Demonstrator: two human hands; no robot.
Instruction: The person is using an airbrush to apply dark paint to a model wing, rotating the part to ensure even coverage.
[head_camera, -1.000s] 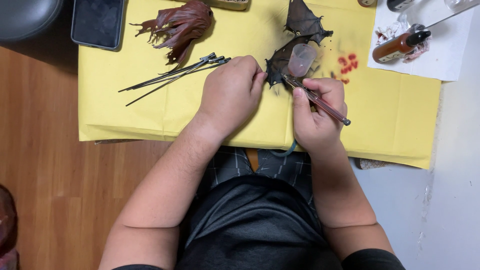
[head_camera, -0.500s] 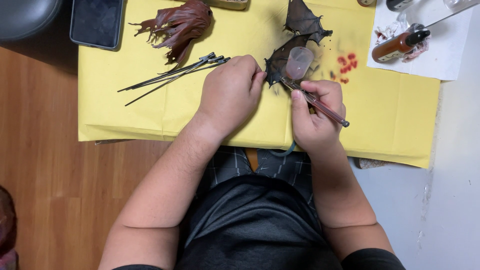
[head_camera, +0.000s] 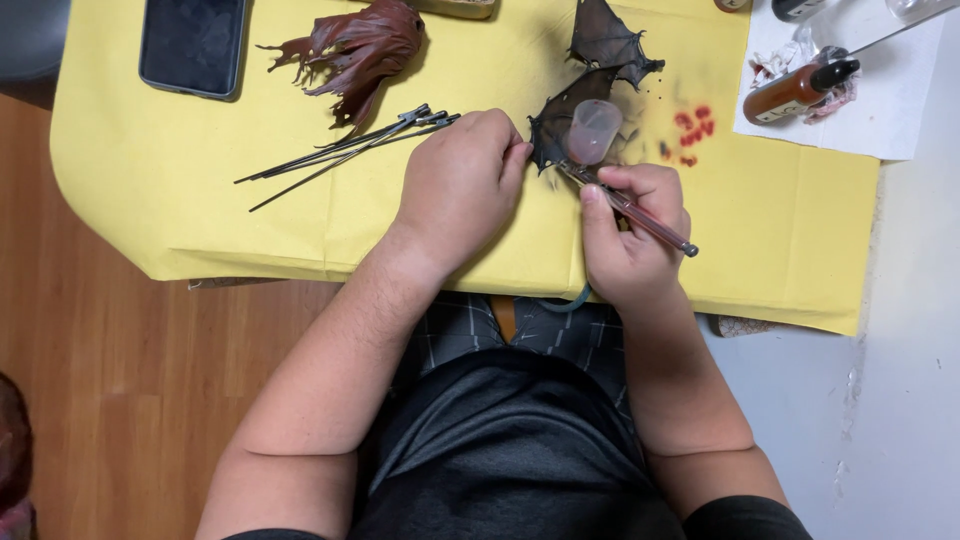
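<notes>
Two hands at frame centre. My left hand (head_camera: 462, 185) is curled shut, its fingers pinching the dark wing piece (head_camera: 562, 122) by its edge. My right hand (head_camera: 632, 235) grips an airbrush (head_camera: 628, 205), tip hidden against the wing. Open yellow sheet (head_camera: 200, 220) lower left; thin rods (head_camera: 345, 155) beside my knuckles. A second wing (head_camera: 605, 35) is cut off at the top.

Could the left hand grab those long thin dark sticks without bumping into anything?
Probably yes. The left hand grips the dark wing piece, and the long thin sticks lie right beside its knuckles on the bare yellow sheet. Nothing sits between them, but it would have to let go first.
</notes>
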